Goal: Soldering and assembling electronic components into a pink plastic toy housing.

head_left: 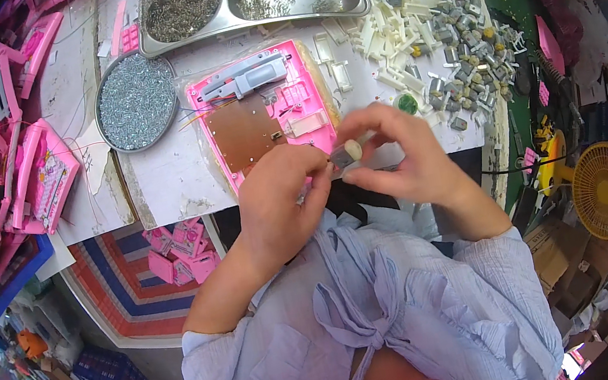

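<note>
Both hands are at the front edge of the tabletop (161, 181), and between their fingertips sits a small grey motor (347, 155) with a yellowish end! Left hand (282, 201) at the motor's 8 o'clock, its fingers drawn narrow; I cannot tell what they pinch. Right hand (401, 153) at 3 o'clock, thumb and forefinger bowed apart around the motor; whether they grip it, I cannot tell.

At the motor's 10 o'clock lies a pink plastic casing (314, 82), brown board (240, 132) inside, and farther out the same way, a round dish (101, 116) full of screws (136, 101). Loose motors (463, 72) crowd 2 o'clock, beside white plastic parts (381, 30). Steel tray (257, 30) at 11!
</note>
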A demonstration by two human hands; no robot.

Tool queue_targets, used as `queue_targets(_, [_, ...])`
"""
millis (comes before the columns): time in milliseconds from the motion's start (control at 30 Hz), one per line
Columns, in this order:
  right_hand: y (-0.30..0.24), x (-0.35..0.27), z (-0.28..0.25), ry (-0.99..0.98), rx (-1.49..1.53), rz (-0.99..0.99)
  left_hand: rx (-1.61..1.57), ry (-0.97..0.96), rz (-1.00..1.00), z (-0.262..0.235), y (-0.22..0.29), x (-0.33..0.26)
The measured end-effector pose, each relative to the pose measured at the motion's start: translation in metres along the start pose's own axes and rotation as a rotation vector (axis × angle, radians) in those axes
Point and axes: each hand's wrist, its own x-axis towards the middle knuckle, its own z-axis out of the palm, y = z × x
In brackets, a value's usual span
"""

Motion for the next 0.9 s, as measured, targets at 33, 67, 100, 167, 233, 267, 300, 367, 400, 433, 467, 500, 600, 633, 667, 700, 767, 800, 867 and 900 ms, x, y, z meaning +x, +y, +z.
queue_targets(33, [-0.005, 0.005, -0.007, -0.062, -0.046, 0.01, 0.065, 0.02, 0.082, 0.0, -0.002, 0.001])
queue_targets(67, [-0.009, 0.011, -0.014, -0.13, -0.093, 0.016, 0.13, 0.04, 0.164, 0.0, -0.003, 0.002])
queue_targets(100, [-0.014, 0.014, -0.02, -0.254, -0.12, 0.084, 0.127, 0.053, 0.195, -0.001, -0.004, 0.0])
queue_targets(167, [-0.018, 0.015, -0.019, -0.332, -0.16, 0.11, 0.123, 0.08, 0.256, -0.002, -0.005, -0.003])
queue_targets(233, [-0.01, 0.013, -0.011, -0.179, -0.128, -0.153, 0.056, 0.066, 0.219, -0.006, -0.001, 0.0])
queue_targets(267, [-0.007, 0.013, -0.007, -0.102, -0.112, -0.283, 0.023, 0.058, 0.199, -0.008, 0.0, 0.002])
queue_targets(300, [-0.007, 0.013, -0.004, -0.084, -0.096, -0.288, -0.04, 0.062, 0.144, -0.008, -0.002, 0.0])
queue_targets(367, [-0.007, 0.013, 0.0, -0.046, -0.063, -0.298, -0.165, 0.07, 0.035, -0.008, -0.006, -0.004])
queue_targets(400, [-0.006, 0.014, 0.001, -0.056, -0.062, -0.34, -0.204, 0.074, -0.011, -0.008, -0.007, -0.005])
queue_targets(433, [-0.004, 0.016, 0.001, -0.064, -0.061, -0.381, -0.244, 0.078, -0.057, -0.009, -0.006, -0.006])
queue_targets(467, [-0.003, 0.018, 0.001, -0.072, -0.06, -0.423, -0.282, 0.081, -0.104, -0.01, -0.005, -0.007])
queue_targets(500, [-0.002, 0.019, 0.001, -0.081, -0.078, -0.452, -0.312, 0.059, -0.137, -0.011, -0.005, -0.009])
queue_targets(600, [0.002, 0.02, 0.0, -0.092, -0.129, -0.543, -0.313, -0.042, -0.181, -0.018, -0.004, -0.008])
queue_targets(633, [0.005, 0.021, -0.001, -0.085, -0.145, -0.576, -0.257, -0.099, -0.156, -0.023, -0.002, -0.002])
queue_targets(667, [0.008, 0.021, -0.001, -0.078, -0.162, -0.608, -0.201, -0.156, -0.131, -0.025, -0.002, 0.001])
queue_targets(700, [0.006, 0.02, -0.001, -0.091, -0.166, -0.62, -0.184, -0.155, -0.102, -0.022, -0.002, 0.001])
queue_targets(767, [0.002, 0.018, -0.003, -0.116, -0.176, -0.643, -0.151, -0.153, -0.043, -0.011, -0.003, -0.001])
queue_targets(800, [0.003, 0.018, -0.004, -0.106, -0.162, -0.618, -0.133, -0.14, -0.049, -0.011, -0.003, -0.001])
queue_targets(867, [0.005, 0.021, -0.006, -0.087, -0.135, -0.567, -0.097, -0.113, -0.059, -0.014, -0.004, -0.001])
queue_targets(900, [0.006, 0.021, -0.006, -0.054, -0.106, -0.54, -0.116, -0.092, -0.089, -0.015, -0.004, -0.003])
